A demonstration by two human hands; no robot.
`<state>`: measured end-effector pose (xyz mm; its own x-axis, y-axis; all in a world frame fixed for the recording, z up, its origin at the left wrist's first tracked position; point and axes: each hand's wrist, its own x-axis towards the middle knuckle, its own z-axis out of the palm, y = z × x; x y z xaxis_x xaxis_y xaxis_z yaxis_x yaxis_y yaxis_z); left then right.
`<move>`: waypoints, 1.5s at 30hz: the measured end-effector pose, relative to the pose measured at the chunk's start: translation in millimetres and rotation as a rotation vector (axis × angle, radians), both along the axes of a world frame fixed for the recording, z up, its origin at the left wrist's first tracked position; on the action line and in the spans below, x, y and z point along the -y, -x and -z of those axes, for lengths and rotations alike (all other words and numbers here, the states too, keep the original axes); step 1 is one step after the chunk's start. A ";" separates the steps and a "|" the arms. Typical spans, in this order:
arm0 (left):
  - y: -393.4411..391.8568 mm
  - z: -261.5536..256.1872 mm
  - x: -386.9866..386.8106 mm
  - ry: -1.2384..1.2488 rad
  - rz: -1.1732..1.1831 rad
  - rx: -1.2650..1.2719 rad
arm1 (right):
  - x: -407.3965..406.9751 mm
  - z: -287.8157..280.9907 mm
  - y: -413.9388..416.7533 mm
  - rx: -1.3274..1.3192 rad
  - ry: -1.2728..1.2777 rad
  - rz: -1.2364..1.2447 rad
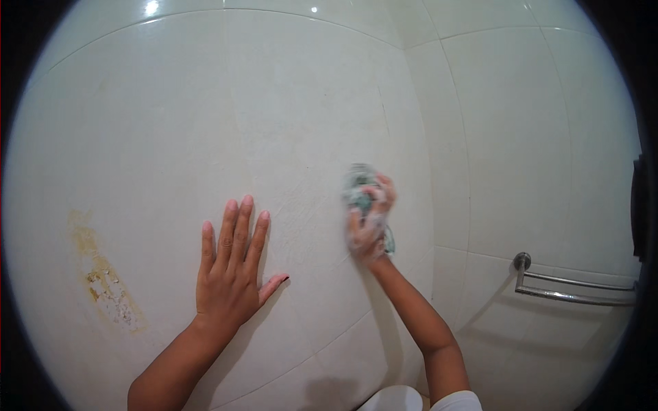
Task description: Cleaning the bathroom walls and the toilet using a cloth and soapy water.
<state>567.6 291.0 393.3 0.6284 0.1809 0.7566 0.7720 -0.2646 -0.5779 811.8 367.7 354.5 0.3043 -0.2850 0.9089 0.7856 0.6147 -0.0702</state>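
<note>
My left hand (229,272) lies flat against a pale wall (308,123), palm down with its fingers apart and nothing in it. To its right, my right hand (371,226) grips a greenish scrubbing cloth or pad (361,187) pressed to the same wall. White suds cover the fingers and the back of that hand. Motion blurs both the hand and the pad, so the pad's exact kind cannot be told. Faint scuffs and streaks mark the wall between my two hands.
A patch of peeling, yellowed surface (108,287) is on the wall at left. On the adjoining tiled wall (514,144) a metal double towel bar (570,294) juts out at lower right. A white rounded object (395,399) shows at the bottom edge. Something dark (639,208) sits at far right.
</note>
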 end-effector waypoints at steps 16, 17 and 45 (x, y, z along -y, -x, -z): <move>-9.7 0.6 5.3 -0.018 0.002 -0.008 | -65.3 131.1 -227.8 -0.541 0.208 -0.111; -8.2 1.1 4.1 -0.016 -0.013 -0.008 | -64.8 146.7 -202.6 -0.459 0.228 -0.087; -10.7 17.1 3.4 -0.070 -0.092 -0.081 | 32.7 187.6 70.8 0.477 0.169 0.073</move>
<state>578.4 287.6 376.2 0.6712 0.1888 0.7168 0.7411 -0.1517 -0.6540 741.0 335.0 166.9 -0.1709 -0.1267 0.9771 0.7948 0.5684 0.2127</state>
